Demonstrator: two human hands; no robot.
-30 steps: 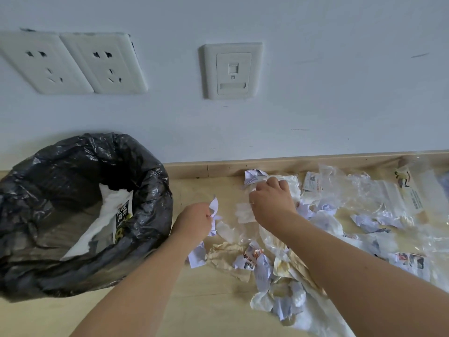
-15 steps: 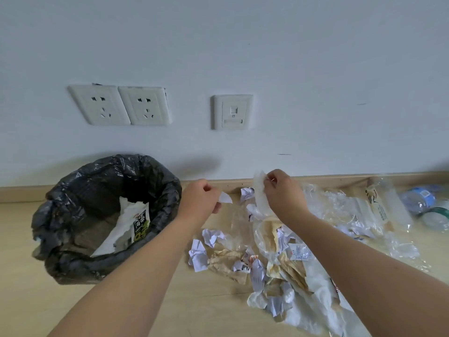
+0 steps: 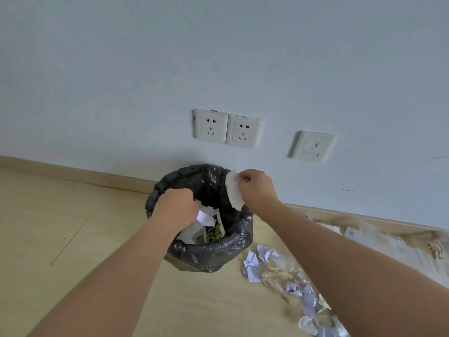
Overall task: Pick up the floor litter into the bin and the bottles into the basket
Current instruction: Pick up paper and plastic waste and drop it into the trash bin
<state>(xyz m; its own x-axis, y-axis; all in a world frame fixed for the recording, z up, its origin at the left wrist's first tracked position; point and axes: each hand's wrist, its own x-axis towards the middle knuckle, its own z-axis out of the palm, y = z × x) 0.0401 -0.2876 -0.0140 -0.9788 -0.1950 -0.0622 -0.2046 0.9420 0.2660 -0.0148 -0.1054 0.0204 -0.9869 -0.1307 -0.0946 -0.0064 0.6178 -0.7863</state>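
Observation:
The bin (image 3: 213,255), lined with a black bag, stands on the floor against the wall and holds white paper and a printed packet. My left hand (image 3: 176,205) is over its opening, fingers curled down on a small white paper scrap (image 3: 203,216) at the fingertips. My right hand (image 3: 257,184) is above the bin's far right rim and pinches a longer white crumpled piece (image 3: 234,192) that hangs over the opening. Crumpled white and brown paper litter (image 3: 279,276) lies on the floor right of the bin. No bottle or basket shows.
Clear plastic wrappers (image 3: 388,242) lie along the skirting board at the right. Two wall sockets (image 3: 227,128) and a switch plate (image 3: 312,145) sit on the wall above the bin. Bare wooden floor (image 3: 73,227) stretches to the left.
Both hands have carried their pieces left from the litter pile to above the bin. The view has swung left, so the bottles at the right edge are out of sight.

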